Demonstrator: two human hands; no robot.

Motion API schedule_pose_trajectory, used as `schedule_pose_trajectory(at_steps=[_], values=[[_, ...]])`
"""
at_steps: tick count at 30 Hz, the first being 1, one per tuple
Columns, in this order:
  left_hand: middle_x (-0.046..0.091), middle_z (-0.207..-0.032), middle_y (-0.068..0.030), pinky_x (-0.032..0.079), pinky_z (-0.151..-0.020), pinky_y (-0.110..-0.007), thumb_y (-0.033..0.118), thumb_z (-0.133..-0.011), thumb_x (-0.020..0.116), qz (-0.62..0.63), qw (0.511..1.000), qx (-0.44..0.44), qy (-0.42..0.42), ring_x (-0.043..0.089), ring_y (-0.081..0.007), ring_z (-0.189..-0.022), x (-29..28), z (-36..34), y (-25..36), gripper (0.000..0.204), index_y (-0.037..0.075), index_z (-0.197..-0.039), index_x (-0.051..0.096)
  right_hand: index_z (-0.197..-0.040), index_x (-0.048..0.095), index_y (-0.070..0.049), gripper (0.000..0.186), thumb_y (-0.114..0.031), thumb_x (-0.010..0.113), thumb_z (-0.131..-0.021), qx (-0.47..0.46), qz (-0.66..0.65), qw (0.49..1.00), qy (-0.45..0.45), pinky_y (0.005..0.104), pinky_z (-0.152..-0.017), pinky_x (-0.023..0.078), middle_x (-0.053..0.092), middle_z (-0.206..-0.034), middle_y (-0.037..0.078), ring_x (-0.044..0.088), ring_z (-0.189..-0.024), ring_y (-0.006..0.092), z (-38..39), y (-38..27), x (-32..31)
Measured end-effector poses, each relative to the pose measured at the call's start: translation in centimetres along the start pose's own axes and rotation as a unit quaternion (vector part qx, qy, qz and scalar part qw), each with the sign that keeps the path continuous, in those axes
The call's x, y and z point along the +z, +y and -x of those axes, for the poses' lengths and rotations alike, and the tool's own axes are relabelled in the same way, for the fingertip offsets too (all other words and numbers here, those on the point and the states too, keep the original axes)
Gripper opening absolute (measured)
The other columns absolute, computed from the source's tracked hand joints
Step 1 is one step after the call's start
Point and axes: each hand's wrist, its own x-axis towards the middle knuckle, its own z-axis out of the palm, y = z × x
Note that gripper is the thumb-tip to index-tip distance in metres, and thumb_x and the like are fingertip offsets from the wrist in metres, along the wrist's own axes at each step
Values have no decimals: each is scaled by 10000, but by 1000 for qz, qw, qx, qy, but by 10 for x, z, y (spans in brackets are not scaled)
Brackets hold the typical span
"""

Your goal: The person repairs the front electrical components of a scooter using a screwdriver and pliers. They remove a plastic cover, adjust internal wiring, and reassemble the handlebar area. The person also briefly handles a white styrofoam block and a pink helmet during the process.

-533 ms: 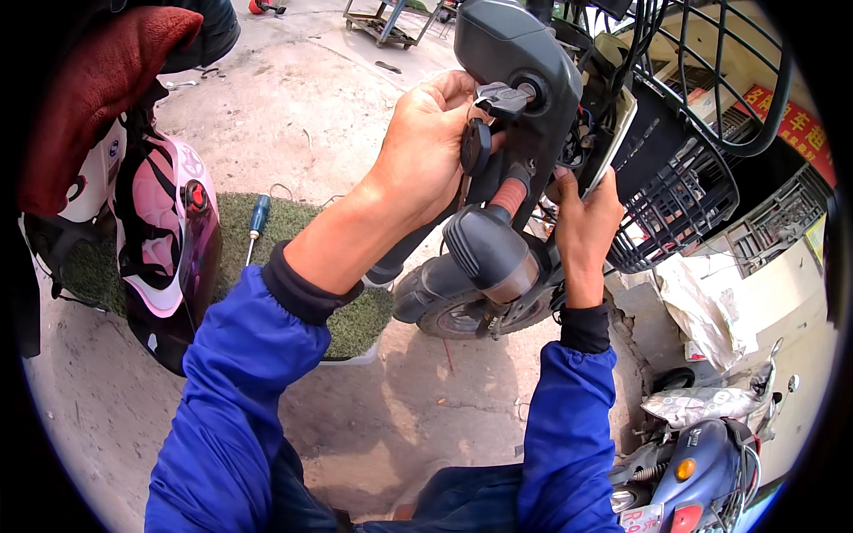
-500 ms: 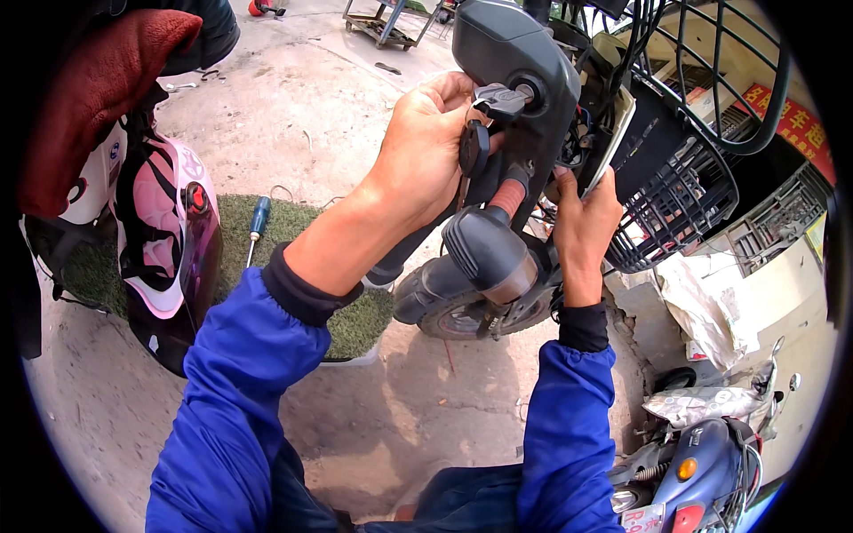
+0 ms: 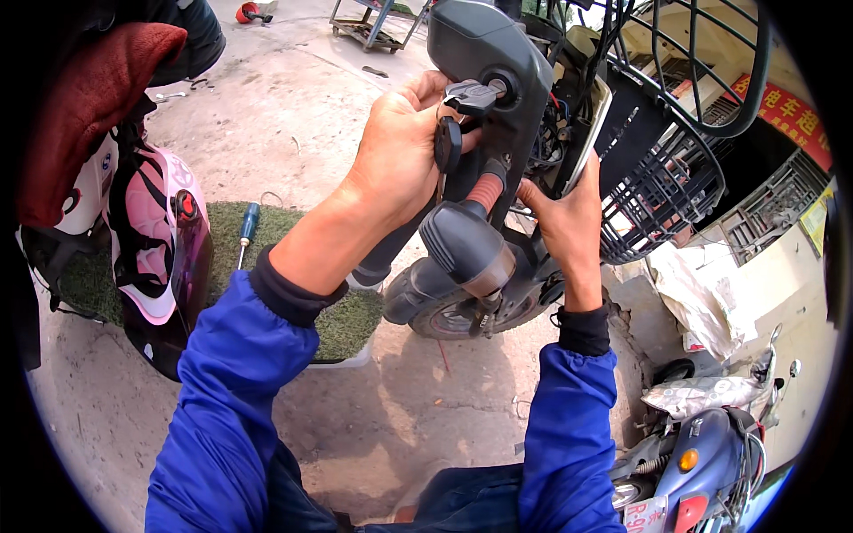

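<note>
My left hand [image 3: 395,151] is curled against the left side of the scooter's dark grey inner panel [image 3: 480,44]. A key with a dark fob [image 3: 449,145] sits in the ignition lock and hangs over these fingers, so what they grip is hidden. To the right, my right hand [image 3: 569,218] grips the lower part of the front panel [image 3: 593,120], thumb on the near side. A gap between the two panels shows loose wires [image 3: 553,133]. Below my hands are a black turn-signal lamp [image 3: 462,249] with an orange-brown ribbed stem, and the wheel [image 3: 444,320].
A black wire basket [image 3: 662,200] hangs at the front. On the left, a pink helmet [image 3: 151,231] and a blue-handled screwdriver [image 3: 250,222] lie on green turf matting [image 3: 342,324]. A blue scooter [image 3: 711,453] stands at lower right. A metal trolley [image 3: 373,31] is at the back.
The whole view has shifted a little, moving the scooter leftward in it. My right hand's thumb now shows lower and farther left beside the panel gap. My left hand keeps its place by the key.
</note>
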Motion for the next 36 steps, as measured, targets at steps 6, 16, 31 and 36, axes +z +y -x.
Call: schedule_pose_trajectory(at_steps=[6, 16, 31, 36], values=[[643, -1352, -245, 559, -1101, -532, 10, -1053, 481, -31, 1000, -2, -3, 653, -345, -1273, 1, -2, 0, 233, -41, -1275, 533, -1526, 393, -33, 862, -283, 879, -859, -58, 195, 967, 151, 496, -783, 584, 728, -1151, 263, 742, -963, 455, -6, -3, 20], [661, -1269, -190, 625, -1011, -395, -44, -1067, 423, 14, 1000, -12, -14, 698, -264, -1165, -10, -2, 2, 261, -55, -1306, 528, -1523, 334, -50, 701, -176, 733, -960, -47, 219, 961, 161, 558, -684, 569, 705, -1139, 275, 725, -857, 499, -14, 2, 22], [648, -1314, -189, 578, -1068, -469, -20, -1059, 421, 9, 999, -14, -32, 660, -286, -1240, -9, -3, 2, 243, -31, -1270, 542, -1699, 40, -70, 1286, -11, 903, -747, -66, 155, 980, 105, 530, -949, 563, 487, -1424, 330, 629, -1186, 540, -9, -16, 14], [654, -1307, -178, 587, -1061, -470, -35, -1060, 427, 0, 999, -15, -29, 665, -269, -1239, -9, -3, 2, 221, -20, -1245, 548, -1704, 67, -85, 1185, -20, 842, -809, -62, 182, 974, 121, 538, -834, 591, 546, -1365, 290, 691, -1048, 518, -7, -6, 22]])
